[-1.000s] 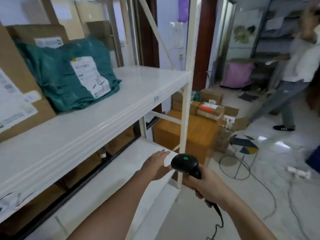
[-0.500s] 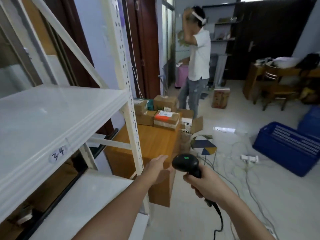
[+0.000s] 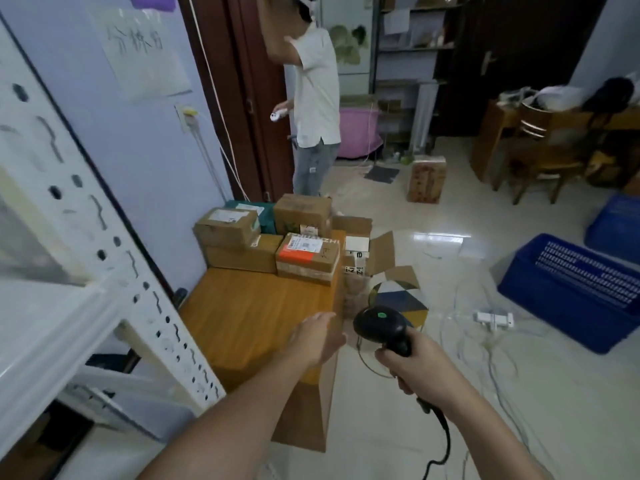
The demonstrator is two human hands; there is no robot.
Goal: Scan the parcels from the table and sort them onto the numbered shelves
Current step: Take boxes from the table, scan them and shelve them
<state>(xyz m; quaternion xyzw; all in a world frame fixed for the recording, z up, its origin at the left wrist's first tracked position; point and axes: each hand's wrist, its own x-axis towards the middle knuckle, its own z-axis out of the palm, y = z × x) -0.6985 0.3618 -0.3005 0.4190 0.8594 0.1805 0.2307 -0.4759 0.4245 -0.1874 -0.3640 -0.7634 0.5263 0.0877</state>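
Several cardboard parcels stand at the far end of the wooden table (image 3: 249, 317); the nearest is a box with an orange-red label (image 3: 306, 258), with a plain brown box (image 3: 227, 227) to its left and a taller one (image 3: 302, 211) behind. My right hand (image 3: 417, 367) grips a black barcode scanner (image 3: 382, 329) with a green light on top, its cable hanging down. My left hand (image 3: 317, 339) reaches out empty over the table's near right corner, fingers relaxed. The white metal shelf rack (image 3: 114, 271) fills the left side.
Another person (image 3: 317, 109) stands by the doorway beyond the table. An open carton (image 3: 360, 258) and a small round stool (image 3: 398, 296) sit right of the table. Blue crates (image 3: 568, 289) and loose cables with a power strip (image 3: 493, 318) lie on the floor at right.
My view has swung right, away from the shelf and toward the table with the parcels. Both hands stay out in front, the right still gripping the scanner.
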